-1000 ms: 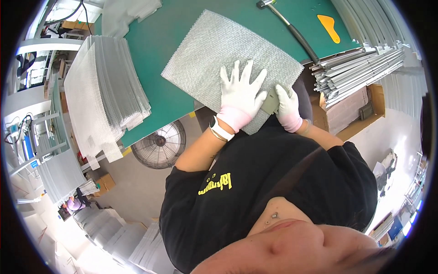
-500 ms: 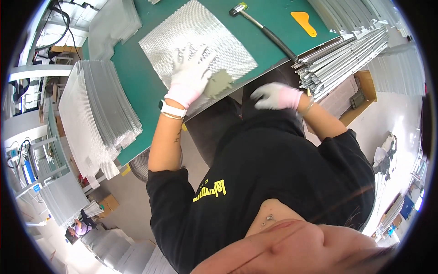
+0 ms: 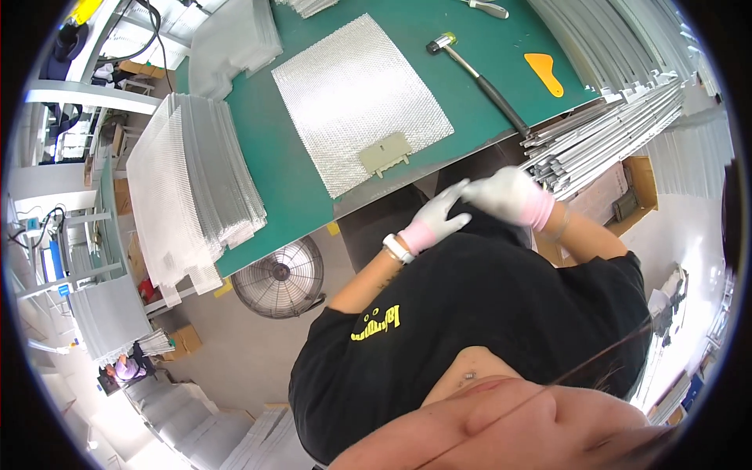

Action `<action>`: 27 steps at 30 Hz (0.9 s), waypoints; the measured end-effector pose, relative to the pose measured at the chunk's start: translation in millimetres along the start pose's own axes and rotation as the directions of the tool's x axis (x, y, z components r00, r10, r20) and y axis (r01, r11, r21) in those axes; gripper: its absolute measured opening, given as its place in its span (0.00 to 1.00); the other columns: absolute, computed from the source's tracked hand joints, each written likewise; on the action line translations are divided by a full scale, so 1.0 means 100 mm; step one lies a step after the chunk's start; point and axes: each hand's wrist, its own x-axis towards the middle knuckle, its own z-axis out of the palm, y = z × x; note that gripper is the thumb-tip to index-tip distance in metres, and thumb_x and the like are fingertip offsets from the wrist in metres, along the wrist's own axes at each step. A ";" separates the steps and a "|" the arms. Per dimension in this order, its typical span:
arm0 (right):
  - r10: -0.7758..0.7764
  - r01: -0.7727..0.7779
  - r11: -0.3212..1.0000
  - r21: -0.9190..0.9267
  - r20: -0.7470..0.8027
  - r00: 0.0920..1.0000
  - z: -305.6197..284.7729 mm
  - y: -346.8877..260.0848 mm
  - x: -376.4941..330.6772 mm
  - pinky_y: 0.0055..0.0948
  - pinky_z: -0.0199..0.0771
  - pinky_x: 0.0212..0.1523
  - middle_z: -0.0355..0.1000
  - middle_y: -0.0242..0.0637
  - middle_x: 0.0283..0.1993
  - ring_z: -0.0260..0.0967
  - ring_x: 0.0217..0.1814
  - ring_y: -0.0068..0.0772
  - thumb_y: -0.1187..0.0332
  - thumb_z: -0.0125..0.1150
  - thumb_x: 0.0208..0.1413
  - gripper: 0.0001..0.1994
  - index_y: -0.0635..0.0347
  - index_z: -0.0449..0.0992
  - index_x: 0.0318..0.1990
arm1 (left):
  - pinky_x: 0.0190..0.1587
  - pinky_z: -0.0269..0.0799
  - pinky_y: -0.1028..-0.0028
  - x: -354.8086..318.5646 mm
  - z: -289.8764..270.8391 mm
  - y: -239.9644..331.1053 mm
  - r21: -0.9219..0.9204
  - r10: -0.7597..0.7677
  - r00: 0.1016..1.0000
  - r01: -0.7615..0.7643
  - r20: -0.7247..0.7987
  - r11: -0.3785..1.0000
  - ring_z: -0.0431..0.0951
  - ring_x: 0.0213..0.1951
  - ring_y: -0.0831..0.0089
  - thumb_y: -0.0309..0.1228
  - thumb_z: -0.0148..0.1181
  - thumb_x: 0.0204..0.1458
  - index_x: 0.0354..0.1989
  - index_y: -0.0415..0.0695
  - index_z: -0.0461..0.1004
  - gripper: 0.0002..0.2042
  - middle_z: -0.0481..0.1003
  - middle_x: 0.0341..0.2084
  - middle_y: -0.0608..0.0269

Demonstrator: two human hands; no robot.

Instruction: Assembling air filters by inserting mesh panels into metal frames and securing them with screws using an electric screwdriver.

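In a white glove with a pink cuff, my left hand point(image 3: 439, 219) hovers off the table's front edge, fingers stretched out and thumb apart, nothing seen in it. My right hand point(image 3: 504, 196), gloved alike, is beside it, its fingers smeared by motion close to the left fingertips; whether they touch I cannot tell. A silvery mesh sheet point(image 3: 360, 94) lies flat on the green table point(image 3: 266, 149). On the sheet's near edge rests a small olive-grey plate with short tabs point(image 3: 385, 154). Right of the sheet lies a mallet with a black grip point(image 3: 501, 104).
A yellow scraper point(image 3: 544, 74) lies at right, beside thin metal strips point(image 3: 603, 129) jutting over the edge. Stacked mesh sheets point(image 3: 196, 172) overhang the left side. A grey-handled tool point(image 3: 489, 9) is at the far edge. A floor fan point(image 3: 280, 274) stands below.
My left hand has left the mesh sheet and come back towards my body, beside the right hand. The right hand has shifted slightly. The olive-grey plate now shows fully. The view has shifted.
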 end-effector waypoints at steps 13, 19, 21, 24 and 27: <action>0.868 0.765 -0.477 0.433 0.097 0.486 -0.01 0.56 -0.69 0.43 0.71 0.55 0.71 0.44 0.49 0.69 0.48 0.42 0.51 0.58 0.61 0.25 0.65 0.70 0.53 | 0.19 0.56 0.72 -1.32 -1.53 1.45 0.116 0.450 0.186 -0.818 -0.874 0.564 0.61 0.12 0.78 0.59 0.40 0.67 0.14 0.48 0.64 0.33 0.62 0.09 0.74; 0.757 0.894 0.097 0.438 -0.615 0.219 -1.15 0.87 -1.61 0.37 0.61 0.56 0.67 0.39 0.39 0.63 0.43 0.35 0.60 0.55 0.62 0.14 0.64 0.71 0.41 | 0.17 0.59 0.75 -1.55 -1.55 1.04 -0.191 0.096 0.640 -0.365 -0.762 0.911 0.67 0.14 0.74 0.48 0.48 0.67 0.29 0.32 0.72 0.27 0.70 0.15 0.58; 0.630 0.917 -0.067 0.393 -0.697 0.344 -1.51 0.62 -1.45 0.37 0.60 0.52 0.64 0.37 0.35 0.62 0.41 0.33 0.62 0.53 0.64 0.11 0.62 0.70 0.38 | 0.20 0.64 0.75 -1.26 -1.51 0.92 -0.347 -0.062 0.767 -0.215 -0.638 0.913 0.66 0.14 0.77 0.56 0.46 0.66 0.30 0.34 0.72 0.31 0.69 0.14 0.63; 0.472 0.859 -0.271 0.434 -0.717 0.512 -1.71 0.12 -0.61 0.36 0.66 0.48 0.66 0.37 0.36 0.65 0.40 0.32 0.64 0.52 0.66 0.09 0.61 0.70 0.38 | 0.22 0.68 0.74 -0.91 -1.40 0.93 -0.325 0.000 0.758 -0.279 -0.652 0.904 0.62 0.11 0.79 0.51 0.40 0.70 0.31 0.36 0.72 0.28 0.64 0.10 0.67; 0.678 0.673 0.060 0.737 -0.525 0.515 -1.59 -0.03 0.43 0.27 0.70 0.46 0.68 0.39 0.38 0.67 0.41 0.29 0.67 0.54 0.67 0.08 0.63 0.68 0.39 | 0.22 0.69 0.72 -0.95 -1.28 0.79 -0.403 -0.045 0.710 -0.346 -0.703 0.847 0.61 0.11 0.78 0.49 0.40 0.71 0.32 0.36 0.72 0.27 0.61 0.09 0.69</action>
